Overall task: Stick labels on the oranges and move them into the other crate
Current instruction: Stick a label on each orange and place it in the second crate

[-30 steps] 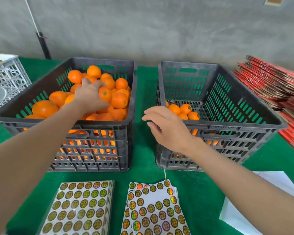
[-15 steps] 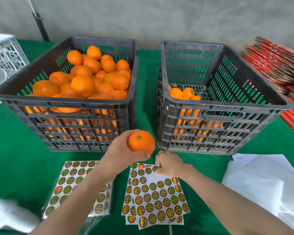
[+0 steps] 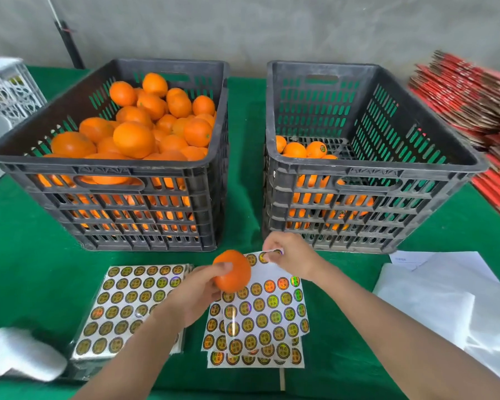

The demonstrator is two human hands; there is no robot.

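Since half a second ago, both hands have come lower and closer to the body; the left hand (image 3: 195,295) has brought its orange (image 3: 232,270) down over the sticker sheets, and the right hand (image 3: 289,255) has slid up to the far top corner of the loose label sheet (image 3: 260,310); a second before that, the left hand was deep in the full crate (image 3: 119,174) and the right hand hung near the other crate (image 3: 370,171). Now the left hand wraps its fingers and thumb around the orange and holds it just above the sheet's upper left part; the right hand pinches finger and thumb together at the sheet's top edge, on a label or the curled paper corner; it is too small to tell which. The orange sits just to the left of the pinch, very near it but not touching; so the right hand is the one that must carry a label sideways to the fruit. Both arms reach in from the bottom, wrists bent down a little. The orange looks round, with no long side to mind. I think the label is not stuck on yet; after that the orange goes into the right crate, where a few labelled oranges (image 3: 315,148) already lie.
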